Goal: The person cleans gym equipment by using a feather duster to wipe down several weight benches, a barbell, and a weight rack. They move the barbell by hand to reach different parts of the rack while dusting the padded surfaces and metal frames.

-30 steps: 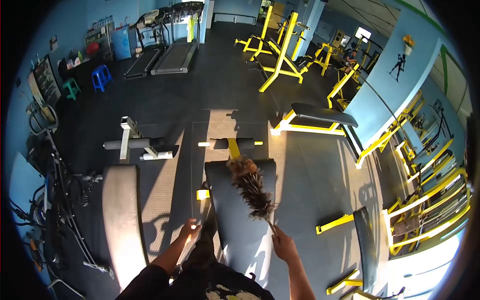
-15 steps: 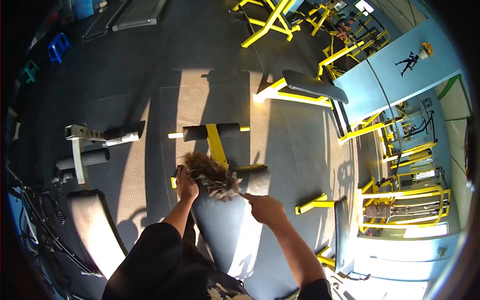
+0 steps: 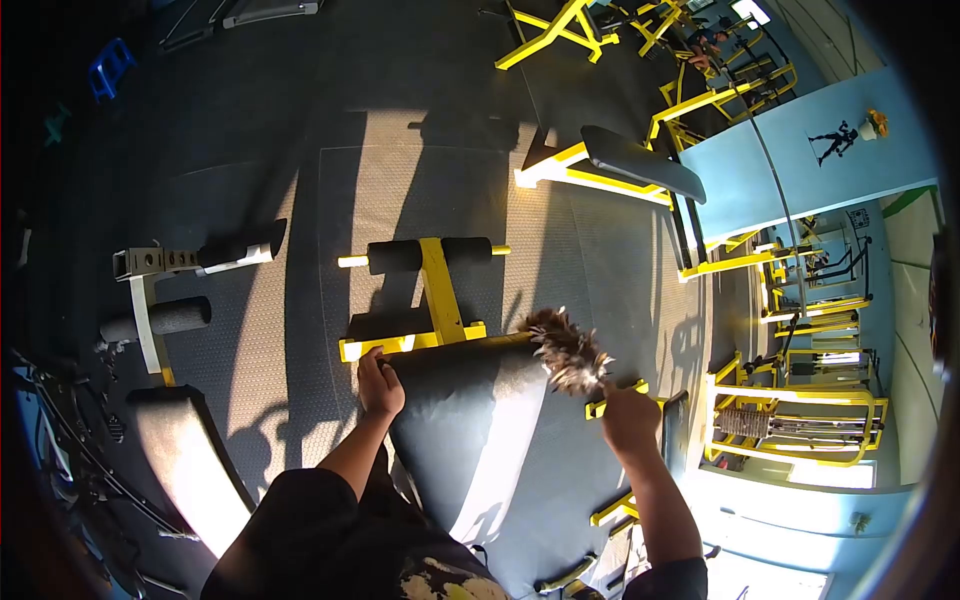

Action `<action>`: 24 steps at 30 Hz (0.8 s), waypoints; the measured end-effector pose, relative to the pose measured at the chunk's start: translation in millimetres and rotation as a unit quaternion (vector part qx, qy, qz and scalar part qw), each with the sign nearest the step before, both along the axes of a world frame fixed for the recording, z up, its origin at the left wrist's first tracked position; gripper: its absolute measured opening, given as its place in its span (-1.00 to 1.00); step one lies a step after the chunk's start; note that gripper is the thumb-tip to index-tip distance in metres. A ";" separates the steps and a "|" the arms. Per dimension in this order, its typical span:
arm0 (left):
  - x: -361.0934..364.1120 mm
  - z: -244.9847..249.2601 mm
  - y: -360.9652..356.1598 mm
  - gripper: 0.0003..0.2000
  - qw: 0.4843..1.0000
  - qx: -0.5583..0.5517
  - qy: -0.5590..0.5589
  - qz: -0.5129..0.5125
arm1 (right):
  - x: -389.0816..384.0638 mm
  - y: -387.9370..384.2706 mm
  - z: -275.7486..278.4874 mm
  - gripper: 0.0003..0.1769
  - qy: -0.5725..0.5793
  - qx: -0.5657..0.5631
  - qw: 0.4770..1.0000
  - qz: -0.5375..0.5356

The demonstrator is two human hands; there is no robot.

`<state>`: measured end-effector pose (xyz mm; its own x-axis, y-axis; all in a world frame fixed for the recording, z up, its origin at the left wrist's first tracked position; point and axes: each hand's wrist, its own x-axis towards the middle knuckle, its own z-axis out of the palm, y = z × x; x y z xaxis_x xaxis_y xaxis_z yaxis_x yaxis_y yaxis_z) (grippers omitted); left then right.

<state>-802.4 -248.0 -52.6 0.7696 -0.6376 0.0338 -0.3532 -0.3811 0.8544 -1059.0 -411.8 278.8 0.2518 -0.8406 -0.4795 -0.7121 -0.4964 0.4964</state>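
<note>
My right hand (image 3: 632, 420) is closed round the handle end of a brown feather duster (image 3: 568, 352). Its feathers point up and left, just past the right far corner of a black padded bench (image 3: 450, 410). At the bench's left far corner, my left hand (image 3: 381, 388) is closed on the pad's edge, fingertips beside the yellow crossbar (image 3: 405, 343). Beyond the pad, a yellow post (image 3: 438, 290) leads to two black foam rollers (image 3: 395, 256). A bright strip of sunlight runs along the pad.
To the left stands another bench (image 3: 185, 450) with a grey roller. A black-padded yellow bench (image 3: 640, 165) is at the upper right, near a blue partition (image 3: 790, 160). Yellow weight machines (image 3: 800, 415) line the right side. A blue stool (image 3: 110, 68) stands far left.
The feather duster has swept from the bench's far left end, near my left hand, out to the right past its corner. My left hand has stayed at the bench's edge.
</note>
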 end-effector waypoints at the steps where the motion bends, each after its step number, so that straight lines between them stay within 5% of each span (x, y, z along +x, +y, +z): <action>1: -0.7 2.7 -0.1 -0.62 1.000 -0.003 0.014 0.013 | -3.0 -2.1 2.0 -0.61 -0.013 -0.029 0.999 -0.026; 4: -2.5 -2.1 -0.3 -0.60 0.998 -0.001 0.062 0.009 | -23.5 -0.2 -11.1 -0.49 -0.047 -0.059 0.995 -0.062; 8: 5.0 -8.0 5.1 -0.40 0.998 -0.046 0.036 -0.019 | -3.6 49.1 -40.7 -0.51 -0.170 0.179 0.959 -0.138; 11: 5.2 -8.7 14.1 -0.25 0.995 -0.069 -0.004 0.071 | 21.6 69.7 -13.5 -0.62 -0.211 0.215 0.942 -0.149; 16: 17.9 22.3 22.7 -0.20 0.998 -0.015 -0.012 0.052 | 16.4 33.4 -8.2 -0.60 -0.204 0.111 0.950 -0.208; 19: 23.3 28.6 27.5 -0.18 0.999 -0.005 -0.052 0.001 | 48.0 14.9 -14.9 -0.68 -0.172 0.208 0.953 -0.135; 22: 26.9 26.7 16.9 -0.26 0.986 -0.117 -0.116 0.032 | 115.2 44.9 -5.8 -0.77 -0.238 0.226 0.944 -0.028; 24: 31.3 15.9 15.2 -0.35 0.988 -0.142 -0.032 0.057 | 116.2 49.2 -15.2 -0.70 -0.222 0.241 0.942 -0.069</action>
<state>-771.1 -232.8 -36.7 0.8265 -0.5050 0.2487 -0.3779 -0.1702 0.9101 -942.8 -362.6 263.6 0.4218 -0.5917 -0.6870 -0.8708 -0.4753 -0.1253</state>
